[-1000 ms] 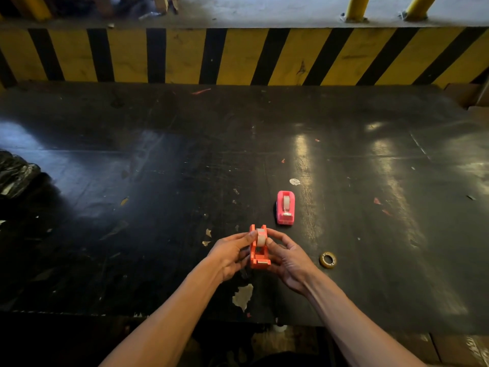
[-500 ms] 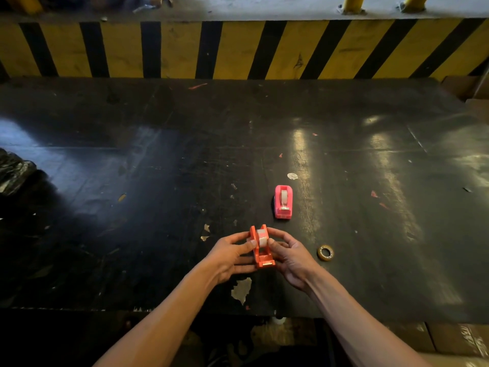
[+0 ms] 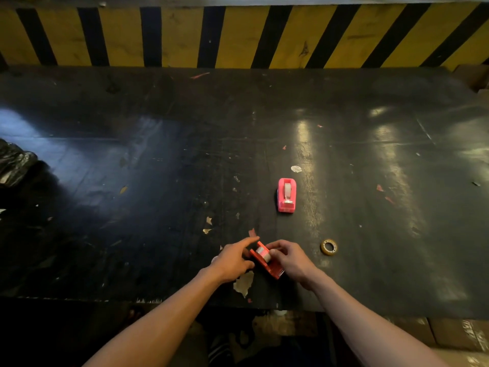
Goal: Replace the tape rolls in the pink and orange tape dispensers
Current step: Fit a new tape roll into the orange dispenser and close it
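Note:
The orange tape dispenser (image 3: 267, 260) sits between my hands near the table's front edge, turned at an angle, with a pale tape roll (image 3: 263, 252) in its cradle. My right hand (image 3: 291, 259) grips the dispenser's right side, fingers curled over the roll. My left hand (image 3: 232, 259) touches its left side with the index finger stretched forward. The pink tape dispenser (image 3: 286, 195) stands alone further back, a whitish roll seated in it. A small yellowish tape roll (image 3: 329, 247) lies flat to the right of my right hand.
The black table (image 3: 132, 181) is scuffed, with paper scraps and peeled patches such as one patch (image 3: 244, 283) by the front edge. A yellow-and-black striped barrier (image 3: 238, 35) runs along the back. A black plastic bag (image 3: 13, 162) lies at the left edge.
The orange dispenser has been turned from straight to a diagonal angle between my hands. My left index finger has extended forward. The pink dispenser and loose roll stayed put.

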Demonstrator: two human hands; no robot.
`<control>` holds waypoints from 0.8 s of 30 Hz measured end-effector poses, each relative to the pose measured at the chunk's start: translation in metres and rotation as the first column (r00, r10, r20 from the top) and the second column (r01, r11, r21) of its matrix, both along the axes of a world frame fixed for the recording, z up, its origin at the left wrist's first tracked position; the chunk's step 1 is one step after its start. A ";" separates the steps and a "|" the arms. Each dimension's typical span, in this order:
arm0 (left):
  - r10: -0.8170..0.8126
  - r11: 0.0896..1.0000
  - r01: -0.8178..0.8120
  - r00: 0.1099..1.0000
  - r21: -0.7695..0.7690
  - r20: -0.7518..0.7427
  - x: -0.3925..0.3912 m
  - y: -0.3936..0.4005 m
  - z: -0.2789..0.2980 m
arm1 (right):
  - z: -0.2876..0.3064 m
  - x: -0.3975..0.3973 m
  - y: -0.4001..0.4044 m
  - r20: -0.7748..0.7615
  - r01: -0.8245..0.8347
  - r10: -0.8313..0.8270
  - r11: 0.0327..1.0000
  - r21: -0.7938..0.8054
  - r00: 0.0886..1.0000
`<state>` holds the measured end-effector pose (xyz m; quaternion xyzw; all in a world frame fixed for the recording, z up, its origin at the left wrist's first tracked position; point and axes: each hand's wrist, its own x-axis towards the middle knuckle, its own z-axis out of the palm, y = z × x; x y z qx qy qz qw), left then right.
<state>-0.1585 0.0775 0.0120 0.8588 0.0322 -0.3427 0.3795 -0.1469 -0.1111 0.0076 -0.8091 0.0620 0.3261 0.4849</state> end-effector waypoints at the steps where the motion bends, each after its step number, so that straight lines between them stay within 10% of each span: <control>1: -0.035 0.999 0.034 0.999 0.037 0.027 0.001 -0.001 -0.001 | -0.001 0.002 0.002 0.017 -0.025 0.025 0.999 -0.021 1.000; 12: -0.198 0.918 0.098 0.953 0.385 0.229 0.013 0.005 -0.013 | -0.004 0.006 0.012 0.313 0.029 0.084 0.940 -0.341 0.946; 24: -0.305 0.889 0.161 0.907 0.429 0.290 0.019 0.007 -0.013 | 0.009 0.007 0.041 0.188 0.022 0.064 0.907 -0.421 0.980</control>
